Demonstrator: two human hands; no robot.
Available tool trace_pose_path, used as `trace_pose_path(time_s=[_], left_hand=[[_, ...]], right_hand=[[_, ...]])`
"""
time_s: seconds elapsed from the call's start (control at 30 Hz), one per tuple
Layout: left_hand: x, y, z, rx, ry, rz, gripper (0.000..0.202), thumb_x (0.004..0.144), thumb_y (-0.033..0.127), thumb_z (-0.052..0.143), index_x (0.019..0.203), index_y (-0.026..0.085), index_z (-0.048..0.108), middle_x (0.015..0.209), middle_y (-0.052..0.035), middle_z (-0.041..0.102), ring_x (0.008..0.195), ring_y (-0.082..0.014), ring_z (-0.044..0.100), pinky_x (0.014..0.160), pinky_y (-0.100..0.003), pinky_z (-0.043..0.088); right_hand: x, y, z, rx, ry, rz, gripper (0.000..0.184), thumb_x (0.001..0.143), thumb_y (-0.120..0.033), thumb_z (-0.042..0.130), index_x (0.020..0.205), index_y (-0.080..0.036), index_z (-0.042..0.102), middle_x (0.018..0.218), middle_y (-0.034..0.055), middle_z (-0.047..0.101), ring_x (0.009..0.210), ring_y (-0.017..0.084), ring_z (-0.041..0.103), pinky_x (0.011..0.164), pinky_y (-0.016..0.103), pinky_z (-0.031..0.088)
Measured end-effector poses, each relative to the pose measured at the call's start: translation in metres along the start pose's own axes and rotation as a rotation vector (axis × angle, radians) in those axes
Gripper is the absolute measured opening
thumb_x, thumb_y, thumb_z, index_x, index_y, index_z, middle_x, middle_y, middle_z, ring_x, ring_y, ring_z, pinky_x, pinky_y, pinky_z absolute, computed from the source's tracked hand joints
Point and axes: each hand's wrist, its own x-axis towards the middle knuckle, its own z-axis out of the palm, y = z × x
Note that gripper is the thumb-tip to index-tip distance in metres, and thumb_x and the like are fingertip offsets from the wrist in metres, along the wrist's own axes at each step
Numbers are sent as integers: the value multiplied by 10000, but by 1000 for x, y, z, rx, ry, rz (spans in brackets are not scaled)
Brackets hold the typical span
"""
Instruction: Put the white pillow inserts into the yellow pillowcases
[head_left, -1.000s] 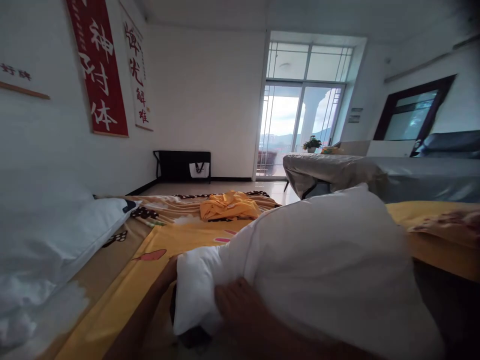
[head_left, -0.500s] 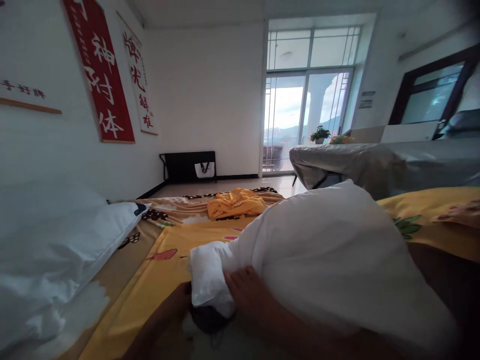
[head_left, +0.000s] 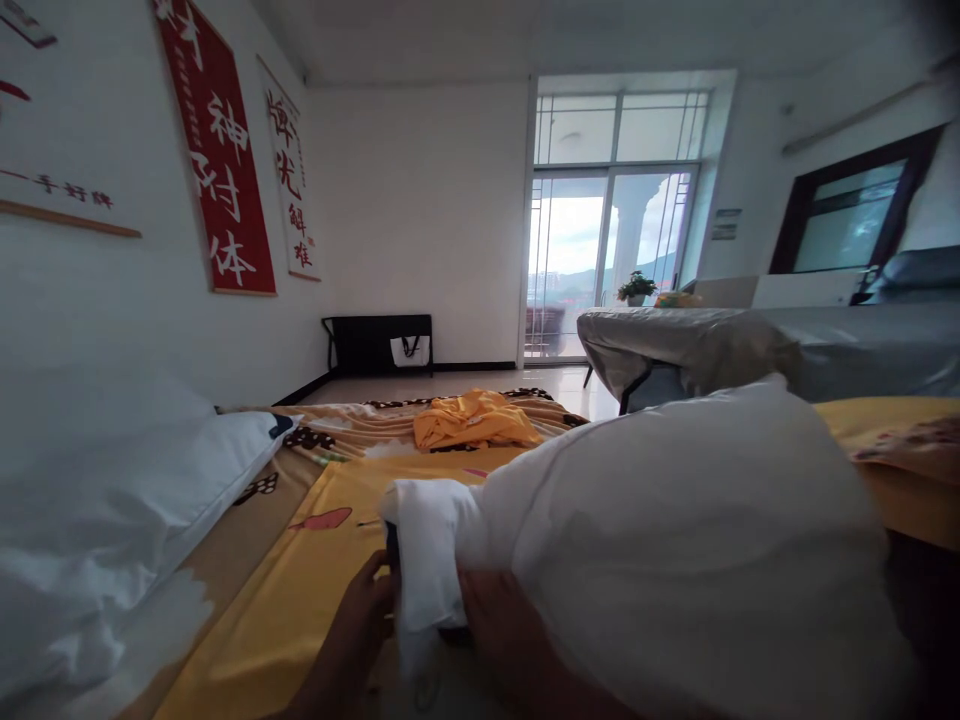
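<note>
A big white pillow (head_left: 675,540) fills the lower right of the view, resting on a yellow patterned bed sheet (head_left: 300,580). Its left end is bunched into a white fabric corner (head_left: 424,560). My left hand (head_left: 360,625) pinches that corner from the left, fingers closed on the cloth beside something dark. My right hand (head_left: 499,625) presses on the pillow just right of the corner, fingers curled into the fabric. Both forearms reach up from the bottom edge.
A second white pillow (head_left: 112,490) lies at the left by the wall. A crumpled yellow cloth (head_left: 476,420) sits farther up the bed. A grey covered table (head_left: 720,345) stands at right, a black bench (head_left: 379,340) by the far wall, glass doors behind.
The bunched corner has been pulled more upright and narrower. My left hand has risen to grip it from the left; my right hand slid lower under the pillow edge.
</note>
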Motion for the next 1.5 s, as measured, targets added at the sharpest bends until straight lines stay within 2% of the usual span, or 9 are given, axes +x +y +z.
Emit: trace_pose_path(time_s=[0.1, 0.2, 0.3, 0.6, 0.77, 0.9, 1.07, 1.37, 1.5], left_hand=[[-23, 9, -4, 315, -69, 504, 424, 784, 411, 533, 1166, 228, 518, 1043, -98, 655, 914, -236, 640, 712, -320, 523], [-40, 24, 0, 968, 107, 1189, 535, 818, 335, 562, 1337, 288, 437, 1384, -116, 468, 1265, -274, 452, 1024, -407, 368], [-39, 40, 12, 1350, 184, 1474, 587, 784, 349, 615, 1335, 259, 436, 1518, -157, 259, 1386, -344, 260, 1101, -491, 171], [-5, 43, 38, 1073, 234, 1249, 275, 757, 174, 514, 1028, 142, 546, 915, -100, 567, 906, -235, 523, 840, -366, 392], [7, 45, 49, 1081, 188, 1257, 267, 644, 95, 496, 889, 156, 582, 1190, -153, 588, 1190, -305, 487, 954, -451, 398], [25, 41, 41, 984, 20, 994, 233, 644, 89, 456, 812, 174, 594, 947, -73, 713, 1000, -246, 635, 875, -407, 480], [38, 32, 32, 849, 133, 725, 121, 689, 156, 456, 720, 187, 569, 982, -62, 721, 960, -267, 650, 834, -445, 489], [13, 40, 59, 818, 64, 1202, 129, 725, 148, 521, 835, 180, 580, 837, -51, 700, 874, -218, 665, 763, -354, 502], [7, 42, 64, 692, 58, 1173, 136, 735, 114, 541, 831, 206, 571, 848, -15, 697, 862, -183, 651, 762, -317, 480]], right_hand=[[17, 18, -14, 71, 72, 43, 459, 797, -33, 451, 1249, -88, 506, 890, 83, 622, 783, 207, 514, 710, 330, 387], [34, 30, -28, 145, 52, 72, 484, 764, -73, 492, 1245, -119, 529, 884, 79, 600, 788, 213, 479, 695, 337, 352], [46, 36, -37, 243, -42, 103, 492, 722, -110, 531, 1211, -160, 570, 897, 67, 591, 804, 209, 460, 715, 343, 329], [46, 52, -39, 356, -260, 120, 294, 727, -174, 564, 1011, -188, 639, 938, 63, 601, 858, 199, 476, 782, 340, 334], [44, 49, -42, 328, -363, 97, 539, 710, -122, 540, 1235, -245, 570, 1008, 62, 597, 911, 216, 474, 812, 360, 349], [37, 43, -44, 271, -413, 140, 694, 681, -134, 515, 1366, -225, 460, 1127, 81, 580, 1001, 240, 474, 917, 414, 343], [13, 48, -29, 110, -475, 76, 828, 733, -278, 559, 1491, -172, 243, 1464, 122, 382, 1334, 312, 291, 1077, 478, 195], [44, 104, -35, -106, -486, 383, 569, 768, -296, 578, 1330, -250, 502, 1203, 150, 567, 1094, 321, 502, 926, 483, 309], [42, 115, -43, -6, -382, 269, 277, 792, -252, 532, 1053, -222, 620, 1397, 121, 448, 1314, 300, 332, 1036, 480, 177]])
